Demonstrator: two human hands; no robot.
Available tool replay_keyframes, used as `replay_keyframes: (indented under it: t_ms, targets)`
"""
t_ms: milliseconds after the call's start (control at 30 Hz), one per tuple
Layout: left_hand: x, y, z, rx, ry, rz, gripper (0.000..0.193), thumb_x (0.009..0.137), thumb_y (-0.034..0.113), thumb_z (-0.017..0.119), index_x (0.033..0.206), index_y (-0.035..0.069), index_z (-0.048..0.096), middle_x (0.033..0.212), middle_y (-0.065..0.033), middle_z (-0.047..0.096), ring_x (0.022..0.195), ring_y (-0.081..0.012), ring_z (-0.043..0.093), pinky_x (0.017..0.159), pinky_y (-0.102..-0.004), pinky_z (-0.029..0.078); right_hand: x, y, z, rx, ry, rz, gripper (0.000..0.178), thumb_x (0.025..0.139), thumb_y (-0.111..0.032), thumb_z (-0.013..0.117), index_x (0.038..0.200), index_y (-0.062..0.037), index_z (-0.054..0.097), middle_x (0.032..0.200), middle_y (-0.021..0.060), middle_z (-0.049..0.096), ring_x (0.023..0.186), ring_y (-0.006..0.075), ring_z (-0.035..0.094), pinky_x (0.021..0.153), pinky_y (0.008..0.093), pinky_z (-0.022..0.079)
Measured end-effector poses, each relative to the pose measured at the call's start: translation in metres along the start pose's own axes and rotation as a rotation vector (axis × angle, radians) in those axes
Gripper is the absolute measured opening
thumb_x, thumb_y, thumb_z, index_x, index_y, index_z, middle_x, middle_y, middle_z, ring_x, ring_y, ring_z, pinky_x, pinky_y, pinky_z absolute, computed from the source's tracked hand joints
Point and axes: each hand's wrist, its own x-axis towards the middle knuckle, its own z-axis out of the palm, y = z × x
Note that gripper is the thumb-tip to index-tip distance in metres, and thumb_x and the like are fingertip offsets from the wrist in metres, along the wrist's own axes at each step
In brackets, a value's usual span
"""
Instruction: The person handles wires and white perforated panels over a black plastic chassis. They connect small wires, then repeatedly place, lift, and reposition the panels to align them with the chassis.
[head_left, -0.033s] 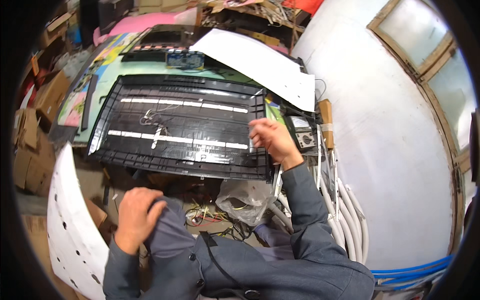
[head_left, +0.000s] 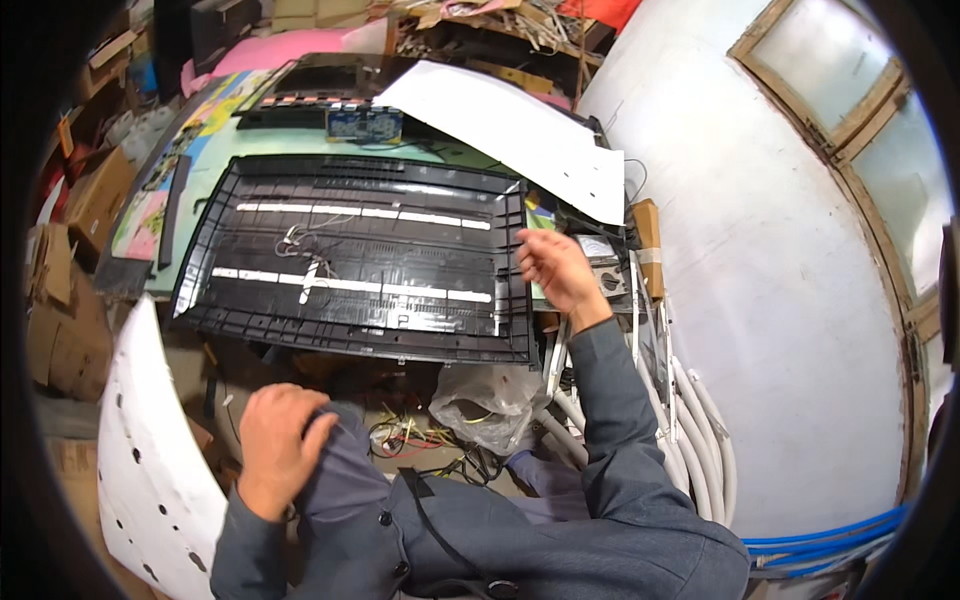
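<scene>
A black television back shell [head_left: 360, 262] lies open side up on the bench. Two rows of white LED strips [head_left: 370, 286] run across it, with thin wires [head_left: 302, 243] loose near the left part. Over the shell's right edge hovers my right hand [head_left: 560, 272], its fingers curled in; whatever they may hold is hidden. Resting on my left knee, my left hand [head_left: 282, 440] holds nothing, its thumb apart from the bent fingers.
Behind the shell are a blue circuit board [head_left: 364, 125] and a white sheet [head_left: 510, 125]. A meter [head_left: 607, 278] sits right of my hand. Below hang a clear plastic bag [head_left: 488, 405] and tangled wires [head_left: 415, 437]. A perforated white panel [head_left: 150, 450] leans at left; white tubes [head_left: 705, 440] stand right.
My right hand has shifted a little to the right, from over the shell's inner right side to its edge. My left hand stays on the knee. The view has tilted slightly.
</scene>
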Motion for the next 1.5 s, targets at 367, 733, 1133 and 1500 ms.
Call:
replay_keyframes:
  t_ms: [367,733,1133,1500]
  targets:
    - [-0.001,0.007,0.023,0.040,0.220,0.041,0.010,0.080,0.002,0.074,0.087,0.002,0.067,0.085,-0.0128,0.069,0.082,-0.0337,0.067,0.081,-0.0420,0.054,0.148,-0.009,-0.118,0.497,0.572,0.019,0.048,0.103,-0.017,0.055,0.145,-0.0021,0.036,0.133,0.0318,0.047,0.118,0.0442,0.057,0.094,0.0512,0.059]
    - [-0.015,-0.009,0.012,-0.067,0.266,-0.008,0.012,0.079,0.002,0.074,0.089,0.001,0.068,0.085,-0.0121,0.071,0.081,-0.0319,0.069,0.082,-0.0426,0.056,0.225,-0.002,-0.169,0.349,0.652,0.047,0.026,0.096,-0.003,0.052,0.120,0.0039,0.046,0.103,0.0230,0.059,0.082,0.0289,0.062,0.067,0.0364,0.053]
    - [-0.014,-0.004,0.017,-0.044,0.268,0.017,0.010,0.078,0.003,0.075,0.087,0.002,0.070,0.085,-0.0113,0.072,0.079,-0.0306,0.069,0.082,-0.0427,0.057,0.214,-0.015,-0.103,-1.941,0.657,-0.068,0.045,0.081,-0.012,0.070,0.124,-0.0046,0.062,0.124,0.0203,0.057,0.117,0.0420,0.057,0.093,0.0514,0.051]
    - [-0.011,-0.004,0.021,-0.062,0.204,0.006,0.012,0.075,0.007,0.076,0.085,0.002,0.070,0.086,-0.0125,0.073,0.081,-0.0287,0.071,0.082,-0.0427,0.058,0.224,0.014,-0.129,-2.070,0.523,-0.150,0.018,0.086,-0.013,0.064,0.102,-0.0051,0.068,0.104,0.0174,0.069,0.099,0.0396,0.067,0.083,0.0511,0.056]
